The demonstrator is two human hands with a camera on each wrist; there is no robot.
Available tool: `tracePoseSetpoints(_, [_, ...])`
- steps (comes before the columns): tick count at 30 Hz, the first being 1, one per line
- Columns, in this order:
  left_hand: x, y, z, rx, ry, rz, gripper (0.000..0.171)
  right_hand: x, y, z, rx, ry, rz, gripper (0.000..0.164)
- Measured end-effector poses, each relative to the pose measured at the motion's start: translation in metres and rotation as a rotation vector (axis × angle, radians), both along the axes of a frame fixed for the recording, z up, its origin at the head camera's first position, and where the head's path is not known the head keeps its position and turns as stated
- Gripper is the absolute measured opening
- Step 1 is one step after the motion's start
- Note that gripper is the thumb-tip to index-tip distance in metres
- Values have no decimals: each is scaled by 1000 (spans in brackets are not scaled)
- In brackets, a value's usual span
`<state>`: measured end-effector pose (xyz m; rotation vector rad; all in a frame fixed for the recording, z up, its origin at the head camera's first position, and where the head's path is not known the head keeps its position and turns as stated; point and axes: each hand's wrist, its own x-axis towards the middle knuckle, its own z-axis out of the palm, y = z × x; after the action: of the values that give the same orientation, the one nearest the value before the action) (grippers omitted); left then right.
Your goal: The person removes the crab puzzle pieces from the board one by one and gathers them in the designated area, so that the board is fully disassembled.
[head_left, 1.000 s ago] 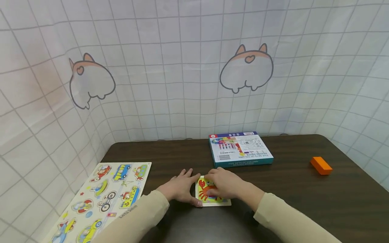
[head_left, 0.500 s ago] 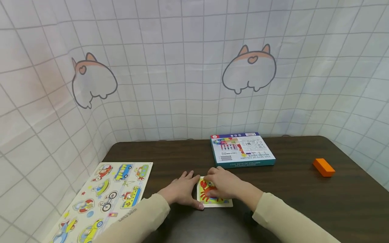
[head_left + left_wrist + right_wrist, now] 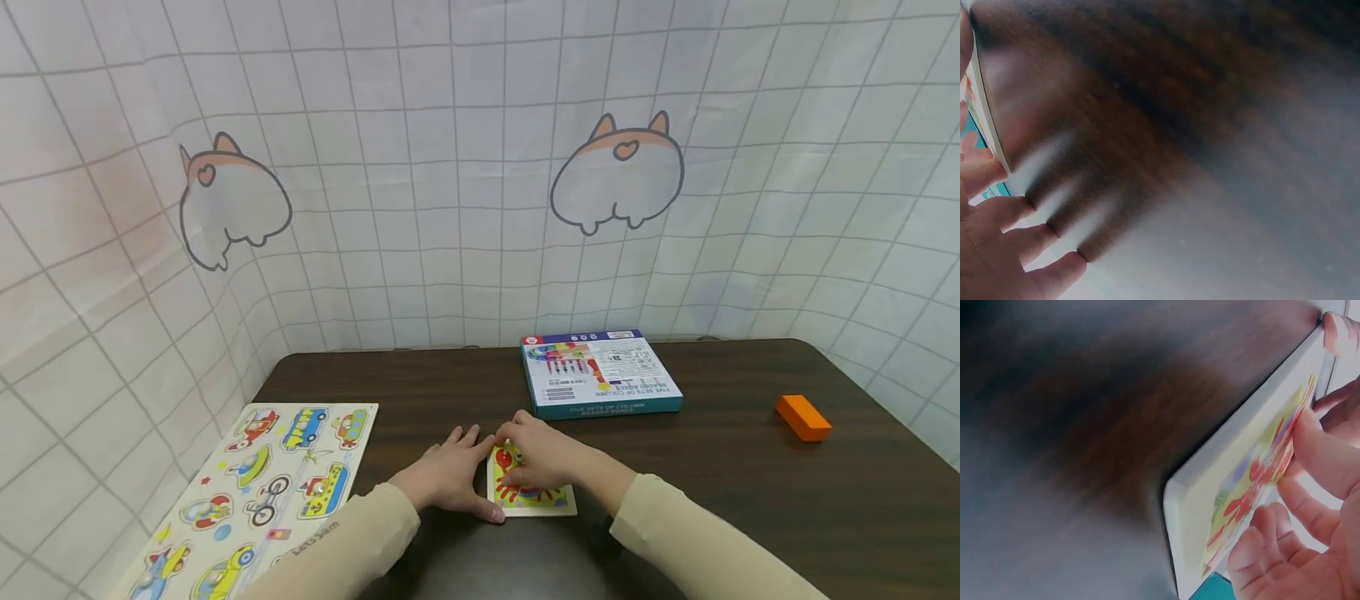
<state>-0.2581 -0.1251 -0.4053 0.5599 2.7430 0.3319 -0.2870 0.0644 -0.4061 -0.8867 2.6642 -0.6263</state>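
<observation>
A small square crab jigsaw puzzle (image 3: 536,503) lies flat on the dark table, its pale frame round a red crab on yellow. Along its left edge lies my left hand (image 3: 452,473), fingers spread, thumb near the lower left corner; the left wrist view has these fingertips (image 3: 1079,259) down on the tabletop. My right hand (image 3: 542,452) covers the puzzle's upper right part. In the right wrist view its thumb (image 3: 1319,447) and a bent finger touch the picture, the other fingers loosely curled. Whether they pinch a piece or only press cannot be made out.
A large vehicle peg puzzle board (image 3: 292,450) lies at the left, partly under the left sleeve. Behind the hands is a flat teal-edged box (image 3: 603,375). An orange block (image 3: 804,418) sits far right on the table (image 3: 720,483). A gridded curtain (image 3: 420,208) surrounds the table.
My right hand has shifted slightly left and upward over the crab puzzle, its fingertips nearer the upper left corner. The left hand stays beside the puzzle. The head view has shifted a little.
</observation>
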Motion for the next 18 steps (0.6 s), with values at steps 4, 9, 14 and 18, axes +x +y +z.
tracePoseSetpoints(4, [0, 0, 0, 6, 0, -2, 103, -1, -2, -1, -6, -31, -18, 48])
tracePoseSetpoints(9, [-2, -2, -4, 6, 6, -3, 105, -2, -3, -4, -3, -47, -25, 46])
tracePoseSetpoints(14, [1, -1, -3, 14, 0, 5, 105, -2, -2, -6, -11, -50, -29, 45])
tracePoseSetpoints(18, [3, -1, 0, 23, 1, 6, 104, -3, -1, -6, -37, -51, -37, 45])
